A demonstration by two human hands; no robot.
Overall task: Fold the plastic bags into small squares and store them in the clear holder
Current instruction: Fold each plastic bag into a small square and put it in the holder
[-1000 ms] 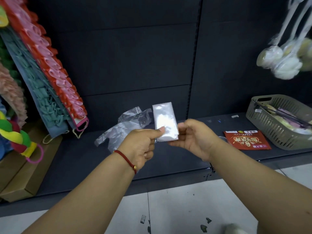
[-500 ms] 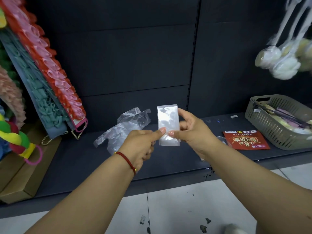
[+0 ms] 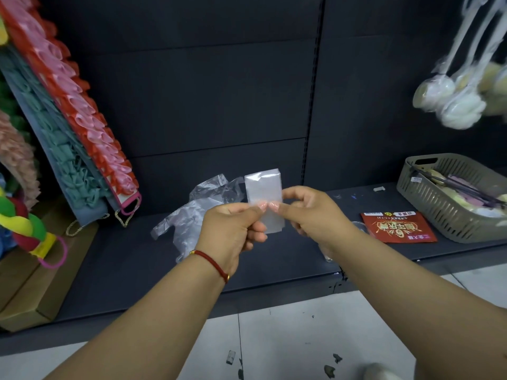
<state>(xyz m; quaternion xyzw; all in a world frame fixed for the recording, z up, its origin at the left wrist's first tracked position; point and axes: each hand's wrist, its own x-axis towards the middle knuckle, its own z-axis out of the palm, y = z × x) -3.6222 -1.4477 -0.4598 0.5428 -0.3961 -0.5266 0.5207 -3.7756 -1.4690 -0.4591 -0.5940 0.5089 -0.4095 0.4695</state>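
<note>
Mid-frame, above the dark shelf (image 3: 115, 264): folded plastic bag (image 3: 264, 193) pinched at its lower half by left hand (image 3: 233, 229) and right hand (image 3: 312, 212), thumbs nearly touching; slick film likely to spring open or slip if either pinch slackens.

My left hand (image 3: 233, 229) and right hand (image 3: 312, 212) cover the folded bag's (image 3: 264, 192) middle edges. My right wrist hides most of something clear on the shelf (image 3: 137, 270). The hanging brushes (image 3: 450, 102) are blurred, the basket (image 3: 444, 212) cut off at the right edge.
</note>
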